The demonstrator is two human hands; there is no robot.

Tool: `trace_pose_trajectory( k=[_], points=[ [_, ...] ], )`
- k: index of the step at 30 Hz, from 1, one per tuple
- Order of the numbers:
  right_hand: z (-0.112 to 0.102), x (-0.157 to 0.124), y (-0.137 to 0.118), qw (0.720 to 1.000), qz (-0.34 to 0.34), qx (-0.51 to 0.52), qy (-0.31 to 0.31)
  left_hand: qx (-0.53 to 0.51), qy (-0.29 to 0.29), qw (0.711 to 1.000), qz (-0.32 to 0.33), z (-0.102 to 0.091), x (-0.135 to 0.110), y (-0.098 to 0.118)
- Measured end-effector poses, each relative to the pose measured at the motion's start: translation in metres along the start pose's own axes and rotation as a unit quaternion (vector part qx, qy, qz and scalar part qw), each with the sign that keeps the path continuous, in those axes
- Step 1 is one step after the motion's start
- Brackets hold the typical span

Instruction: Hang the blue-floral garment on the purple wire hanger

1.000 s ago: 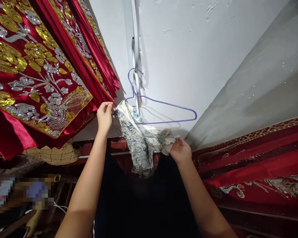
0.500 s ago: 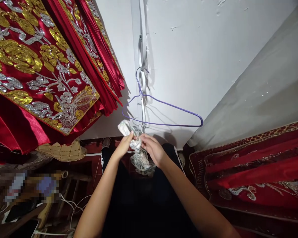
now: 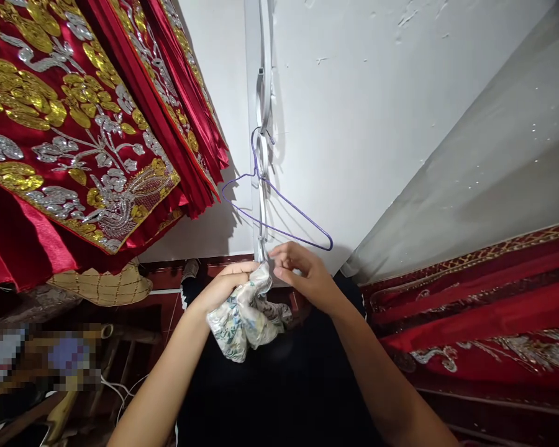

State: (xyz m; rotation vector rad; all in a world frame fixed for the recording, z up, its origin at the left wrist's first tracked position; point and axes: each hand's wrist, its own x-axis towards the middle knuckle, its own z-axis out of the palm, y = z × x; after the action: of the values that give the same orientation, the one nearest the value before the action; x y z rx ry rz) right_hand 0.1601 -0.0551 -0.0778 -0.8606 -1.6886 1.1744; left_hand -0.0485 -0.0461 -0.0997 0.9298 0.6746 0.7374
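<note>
My left hand (image 3: pixel 226 284) grips a crumpled, pale floral cloth (image 3: pixel 242 323) near its upper end, and the rest droops over my dark-clothed lap. Whether the cloth is a garment I cannot tell. Just to the right of its top edge is my right hand (image 3: pixel 305 276), fingers curled but apart, with nothing visible in them. A purple hanger (image 3: pixel 302 222) dangles a little above both hands, bare and turned at an angle. Its hook is caught on a white metal rack (image 3: pixel 263 115) against the wall.
Red pleated fabric with gold and silver sequins (image 3: pixel 107 149) hangs at the left. Red embroidered cloth (image 3: pixel 484 316) and a grey sheet (image 3: pixel 475 180) are at the right. A wooden frame (image 3: pixel 125 335) with white cables stands at lower left. The white wall (image 3: pixel 354 112) is ahead.
The cloth has come nearer my lap and spread out from its twisted bunch. My right hand has let go of it and moved up to the right. The hanger has swung round.
</note>
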Motion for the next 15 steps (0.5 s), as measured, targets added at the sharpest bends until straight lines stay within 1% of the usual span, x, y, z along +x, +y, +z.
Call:
trace_pose_trajectory(
  k=[1, 2, 5, 6, 8, 10, 11, 13, 15],
  points=[
    [-0.001, 0.002, 0.001, 1.000, -0.015, -0.003, -0.015, 0.015, -0.006, 1.000, -0.009, 0.006, -0.005, 0.009],
    [0.001, 0.003, 0.004, 0.999, -0.017, 0.006, -0.046, 0.025, -0.011, 0.999, -0.017, 0.013, -0.010, 0.018],
    [0.014, 0.002, 0.014, 0.985, 0.030, 0.048, -0.166, 0.021, -0.039, 0.998, -0.035, 0.029, -0.029, 0.042],
    [0.017, 0.001, 0.018, 0.979, 0.042, 0.047, -0.192, 0.022, -0.047, 0.998, -0.034, 0.032, -0.036, 0.049],
    [0.017, -0.002, 0.022, 0.977, 0.037, 0.021, -0.209, 0.057, -0.038, 0.997, -0.023, 0.032, -0.051, 0.059],
    [0.012, -0.003, 0.022, 0.981, 0.015, 0.008, -0.194, 0.123, 0.001, 0.992, -0.004, 0.027, -0.065, 0.065],
    [0.008, -0.004, 0.020, 0.982, 0.013, 0.014, -0.189, 0.156, 0.020, 0.988, 0.005, 0.024, -0.071, 0.066],
    [0.005, -0.004, 0.013, 0.978, 0.023, 0.032, -0.206, 0.202, 0.055, 0.977, 0.027, 0.020, -0.081, 0.065],
    [0.009, -0.005, 0.006, 0.973, 0.021, 0.041, -0.224, 0.219, 0.090, 0.970, 0.064, 0.020, -0.088, 0.062]
  ],
)
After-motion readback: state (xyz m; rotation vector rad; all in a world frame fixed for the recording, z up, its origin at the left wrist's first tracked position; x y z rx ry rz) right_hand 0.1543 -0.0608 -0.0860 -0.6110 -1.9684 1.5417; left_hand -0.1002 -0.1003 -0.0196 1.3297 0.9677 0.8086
